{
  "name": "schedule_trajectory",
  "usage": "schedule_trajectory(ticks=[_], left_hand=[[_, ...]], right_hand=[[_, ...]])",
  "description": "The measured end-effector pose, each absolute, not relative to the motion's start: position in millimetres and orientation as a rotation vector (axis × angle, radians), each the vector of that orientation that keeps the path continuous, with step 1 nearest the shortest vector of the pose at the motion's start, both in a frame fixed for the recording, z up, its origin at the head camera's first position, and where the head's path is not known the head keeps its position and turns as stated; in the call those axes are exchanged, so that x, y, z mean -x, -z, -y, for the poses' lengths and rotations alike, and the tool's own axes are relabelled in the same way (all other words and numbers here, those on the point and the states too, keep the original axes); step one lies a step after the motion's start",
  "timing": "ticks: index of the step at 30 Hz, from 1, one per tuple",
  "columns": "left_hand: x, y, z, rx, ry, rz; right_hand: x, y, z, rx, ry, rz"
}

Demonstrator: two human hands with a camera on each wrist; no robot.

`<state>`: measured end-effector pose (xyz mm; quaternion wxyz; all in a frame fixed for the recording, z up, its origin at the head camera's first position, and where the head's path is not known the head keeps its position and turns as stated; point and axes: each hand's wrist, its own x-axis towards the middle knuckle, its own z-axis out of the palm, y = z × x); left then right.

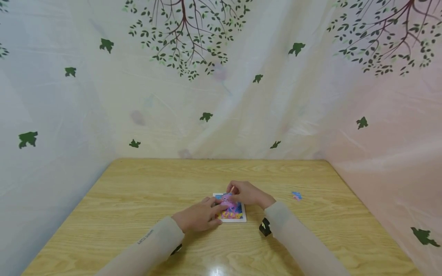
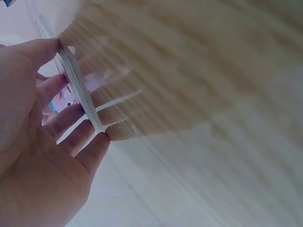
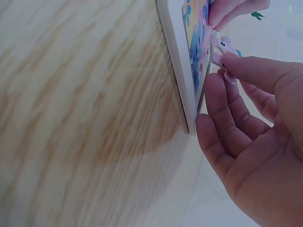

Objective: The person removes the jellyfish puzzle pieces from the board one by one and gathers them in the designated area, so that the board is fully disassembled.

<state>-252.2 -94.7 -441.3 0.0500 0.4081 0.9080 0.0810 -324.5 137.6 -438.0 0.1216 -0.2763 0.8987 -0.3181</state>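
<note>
A small jigsaw puzzle (image 1: 236,210) in a white frame lies on the table, its picture pink, blue and yellow. My left hand (image 1: 202,215) rests on its left side with fingers spread. In the left wrist view, the fingertips (image 2: 100,139) touch along the edge of the frame (image 2: 75,78). At the puzzle's far right side, my right hand (image 1: 249,193) pinches a pink puzzle piece (image 3: 222,43) between thumb and fingers. The piece stands tilted just over the board, and whether it touches the picture I cannot tell. My right little finger is by the frame's corner.
A loose blue and pink bit of puzzle (image 1: 296,196) lies on the wooden table (image 1: 155,180) to the right of the frame. Behind and at both sides hangs a pale curtain (image 1: 165,115) printed with branches and green leaves. Dark wrist cameras (image 1: 265,227) sit under the sleeves.
</note>
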Motion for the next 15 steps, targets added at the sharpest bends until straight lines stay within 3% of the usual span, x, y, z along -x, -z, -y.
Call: schedule_trajectory(ticks=[15], left_hand=[[252,442,94,-1.209,-0.269,-2.774]], right_hand=[[333,432,-184,0.869,0.970,-2.639]])
